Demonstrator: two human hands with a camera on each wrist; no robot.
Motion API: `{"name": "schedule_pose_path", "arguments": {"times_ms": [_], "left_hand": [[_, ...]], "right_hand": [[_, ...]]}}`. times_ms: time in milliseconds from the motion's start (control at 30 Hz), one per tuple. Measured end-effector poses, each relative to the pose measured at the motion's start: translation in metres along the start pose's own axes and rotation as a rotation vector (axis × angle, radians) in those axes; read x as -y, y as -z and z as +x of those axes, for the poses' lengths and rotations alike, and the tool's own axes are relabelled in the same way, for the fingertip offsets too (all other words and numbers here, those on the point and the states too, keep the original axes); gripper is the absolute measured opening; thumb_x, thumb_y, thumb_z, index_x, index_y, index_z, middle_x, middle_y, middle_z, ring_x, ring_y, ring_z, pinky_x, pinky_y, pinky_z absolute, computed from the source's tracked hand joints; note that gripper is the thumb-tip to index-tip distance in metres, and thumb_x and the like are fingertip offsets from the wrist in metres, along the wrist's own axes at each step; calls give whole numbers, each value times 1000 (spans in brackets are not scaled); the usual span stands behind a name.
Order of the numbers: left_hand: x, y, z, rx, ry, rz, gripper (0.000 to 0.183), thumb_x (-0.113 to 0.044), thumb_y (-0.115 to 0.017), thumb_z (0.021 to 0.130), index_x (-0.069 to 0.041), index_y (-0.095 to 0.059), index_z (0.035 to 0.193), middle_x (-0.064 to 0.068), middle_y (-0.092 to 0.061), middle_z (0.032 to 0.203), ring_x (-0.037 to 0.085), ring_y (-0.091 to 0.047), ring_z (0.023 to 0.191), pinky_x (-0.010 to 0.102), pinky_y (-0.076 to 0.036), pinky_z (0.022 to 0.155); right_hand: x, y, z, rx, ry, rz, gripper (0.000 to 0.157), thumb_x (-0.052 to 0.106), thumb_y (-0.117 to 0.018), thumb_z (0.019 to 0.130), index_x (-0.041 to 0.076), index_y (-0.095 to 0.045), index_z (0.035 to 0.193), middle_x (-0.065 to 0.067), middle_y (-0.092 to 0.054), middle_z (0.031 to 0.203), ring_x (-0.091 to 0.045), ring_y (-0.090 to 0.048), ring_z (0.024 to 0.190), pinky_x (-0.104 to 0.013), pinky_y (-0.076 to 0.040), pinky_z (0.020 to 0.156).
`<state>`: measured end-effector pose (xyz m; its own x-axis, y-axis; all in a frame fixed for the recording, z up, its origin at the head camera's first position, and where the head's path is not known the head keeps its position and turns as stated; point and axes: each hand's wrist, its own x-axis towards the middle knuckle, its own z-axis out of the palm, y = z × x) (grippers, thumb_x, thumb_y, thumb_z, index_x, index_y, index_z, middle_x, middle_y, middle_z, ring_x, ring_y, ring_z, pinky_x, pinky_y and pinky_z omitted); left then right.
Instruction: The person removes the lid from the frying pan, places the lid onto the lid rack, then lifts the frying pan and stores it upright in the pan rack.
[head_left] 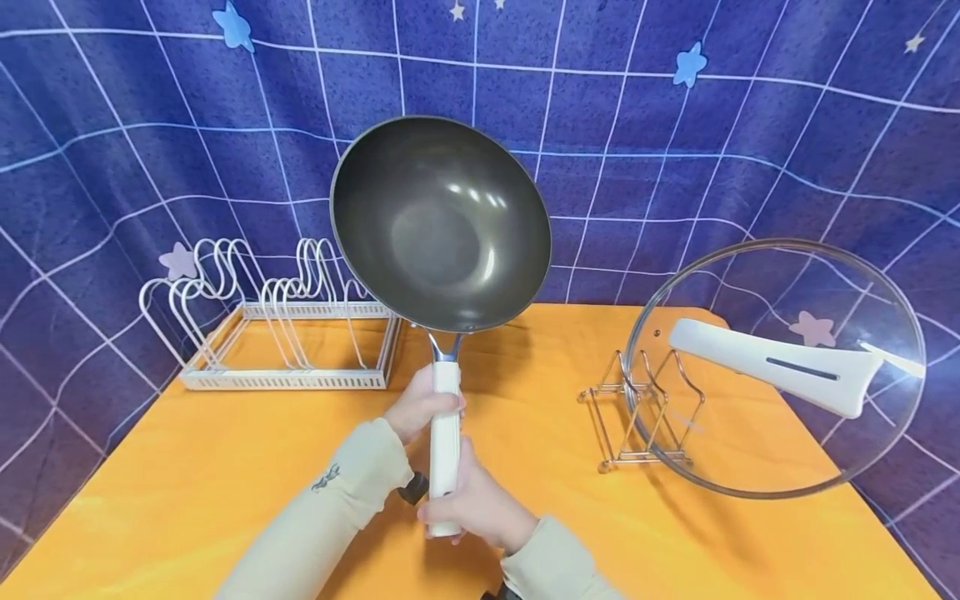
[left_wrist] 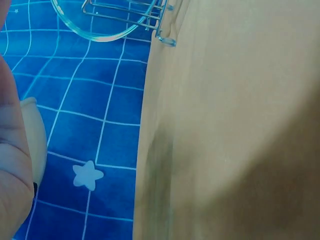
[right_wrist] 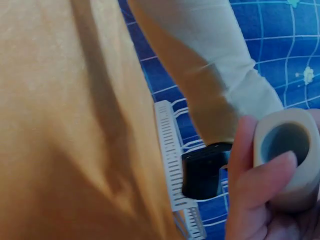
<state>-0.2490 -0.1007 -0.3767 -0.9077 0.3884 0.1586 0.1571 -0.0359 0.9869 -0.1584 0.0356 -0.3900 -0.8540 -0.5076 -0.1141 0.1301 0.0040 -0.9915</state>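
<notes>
A dark wok (head_left: 442, 225) is held up above the table, tilted so that its inside faces the head camera. Its white handle (head_left: 446, 450) points down toward me. My left hand (head_left: 420, 406) grips the upper handle, close to the metal bracket below the bowl. Lower down, my right hand (head_left: 483, 504) is wrapped around the handle's end. The right wrist view shows the hollow handle end (right_wrist: 300, 190) among the fingers, with the thumb across its rim. Only part of the left hand (left_wrist: 12, 170) appears in the left wrist view, beside the pale handle.
At the back left stands a white dish rack (head_left: 285, 380) with curved bars. On the right, a small wire rack (head_left: 648, 457) bears an upright glass lid with a white handle (head_left: 780, 367). Orange cloth covers the table (head_left: 585, 533); a blue gridded curtain (head_left: 600, 117) hangs behind.
</notes>
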Motion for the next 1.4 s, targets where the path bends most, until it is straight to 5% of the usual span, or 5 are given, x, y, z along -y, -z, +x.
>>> {"name": "schedule_pose_path", "arguments": {"times_ms": [367, 700, 900, 1200, 1400], "left_hand": [[-2, 9, -4, 69, -31, -3, 25, 4, -55, 78, 2, -42, 100, 3, -61, 75, 16, -61, 68, 31, -52, 68], [-8, 16, -6, 199, 8, -73, 22, 9, -56, 83, 1, -40, 96, 8, -67, 85, 20, -67, 70, 39, -57, 67], [-14, 20, -10, 205, 23, -64, 22, 9, -56, 83, 0, -40, 95, 6, -67, 85, 20, -67, 69, 37, -57, 69], [-12, 21, -17, 208, 36, -13, 27, 7, -58, 84, 5, -40, 104, 12, -67, 91, 21, -68, 72, 37, -56, 75], [-14, 20, -18, 226, 6, -32, 22, 7, -57, 84, 5, -43, 101, 8, -67, 90, 21, -68, 73, 36, -55, 76]], "right_hand": [[-6, 1, 6, 32, 32, -19, 83, -5, -67, 67, 4, -19, 134, -12, -52, 78, -19, -59, 52, -19, -36, 37], [-24, 4, 16, 32, 155, -80, 107, -7, -66, 67, 6, 1, 149, -21, -45, 98, -15, -56, 52, -21, -40, 39], [-27, 4, 19, 75, 187, -71, 108, -8, -66, 67, 9, 2, 150, -26, -42, 107, -14, -56, 55, -21, -42, 41], [-40, 8, 23, 175, 195, -12, 101, -10, -63, 72, 10, 1, 148, -11, -54, 78, -13, -60, 55, -20, -41, 42], [-38, 9, 22, 166, 204, -42, 96, -9, -64, 69, 6, -7, 144, -13, -49, 89, -14, -60, 60, -22, -48, 48]]}}
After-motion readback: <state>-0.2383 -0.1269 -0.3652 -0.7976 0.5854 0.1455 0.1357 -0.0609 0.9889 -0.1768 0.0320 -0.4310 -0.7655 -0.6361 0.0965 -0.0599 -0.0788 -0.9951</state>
